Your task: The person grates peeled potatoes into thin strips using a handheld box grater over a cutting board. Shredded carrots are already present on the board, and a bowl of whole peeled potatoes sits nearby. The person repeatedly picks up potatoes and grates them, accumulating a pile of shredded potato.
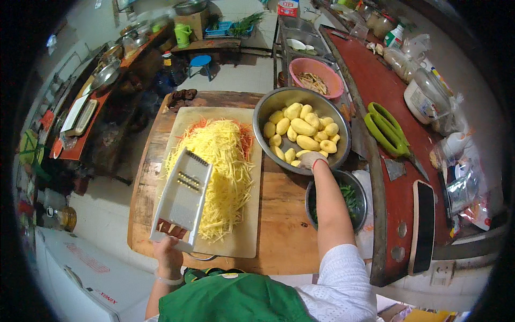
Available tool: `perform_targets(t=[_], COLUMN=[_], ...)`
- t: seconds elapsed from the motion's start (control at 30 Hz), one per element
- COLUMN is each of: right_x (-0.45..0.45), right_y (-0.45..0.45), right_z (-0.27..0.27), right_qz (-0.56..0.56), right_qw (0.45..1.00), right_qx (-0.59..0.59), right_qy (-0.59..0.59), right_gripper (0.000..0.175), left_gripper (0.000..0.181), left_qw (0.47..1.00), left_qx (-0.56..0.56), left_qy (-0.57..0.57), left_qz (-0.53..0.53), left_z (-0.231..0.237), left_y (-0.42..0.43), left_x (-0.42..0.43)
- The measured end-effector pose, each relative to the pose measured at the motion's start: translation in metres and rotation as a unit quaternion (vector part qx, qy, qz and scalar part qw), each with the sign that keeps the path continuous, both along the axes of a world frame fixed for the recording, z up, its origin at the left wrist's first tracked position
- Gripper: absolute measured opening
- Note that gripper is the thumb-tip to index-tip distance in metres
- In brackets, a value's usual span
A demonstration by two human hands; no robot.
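My left hand (pixel 167 250) grips the lower end of a white plastic grater (pixel 187 193), which leans over a heap of shredded yellow potato (pixel 221 177). Orange-red shreds (pixel 246 141) show at the heap's top and right side. The heap lies on a pale cutting board (pixel 251 225). My right hand (pixel 313 160), which looks gloved, reaches into the near side of a steel bowl (pixel 261 135) of peeled potatoes (pixel 302 127). Its fingers are partly hidden among them, and whether it holds one is unclear. Below that arm sits a smaller metal bowl (pixel 364 201) with chopped greens (pixel 348 197).
A wooden table (pixel 281 209) carries the board and large bowl. Beyond stands a pink basin (pixel 340 82) with pale strips. On the red counter (pixel 354 68) at right lie green-handled scissors (pixel 386 131) and a phone (pixel 422 227). A white appliance (pixel 92 277) stands at lower left.
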State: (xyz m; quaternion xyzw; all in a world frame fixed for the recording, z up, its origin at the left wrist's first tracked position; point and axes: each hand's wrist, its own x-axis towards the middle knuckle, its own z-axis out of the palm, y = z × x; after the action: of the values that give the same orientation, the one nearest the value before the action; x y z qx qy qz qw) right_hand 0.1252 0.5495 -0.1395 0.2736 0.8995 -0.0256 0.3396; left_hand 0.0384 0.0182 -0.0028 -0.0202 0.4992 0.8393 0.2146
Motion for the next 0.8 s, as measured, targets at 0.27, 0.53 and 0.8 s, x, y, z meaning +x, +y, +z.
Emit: perform_targets(t=[0.27,0.53,0.8], right_x=[0.018,-0.067,-0.096], right_y=[-0.037,-0.203,-0.364], right_z=[0.028,0.11,0.162], right_qz=[-0.029,0.037,-0.148], right_qw=[0.691,0.615,0.79], right_qx=[-0.461,-0.423,-0.18], right_qy=[0.556,0.665,0.567], right_gripper=[0.051,0.077,0.063], left_gripper=[0.062,0.061,0.057], left_qw=[0.997,0.98,0.963], left_qx=[0.029,0.094,-0.01], left_qy=[0.009,0.082,0.205], left_qz=[-0.073,-0.155,-0.176], left_z=[0.006,0.006,-0.009], left_y=[0.028,0.07,0.032], left_x=[0.007,-0.006,-0.041])
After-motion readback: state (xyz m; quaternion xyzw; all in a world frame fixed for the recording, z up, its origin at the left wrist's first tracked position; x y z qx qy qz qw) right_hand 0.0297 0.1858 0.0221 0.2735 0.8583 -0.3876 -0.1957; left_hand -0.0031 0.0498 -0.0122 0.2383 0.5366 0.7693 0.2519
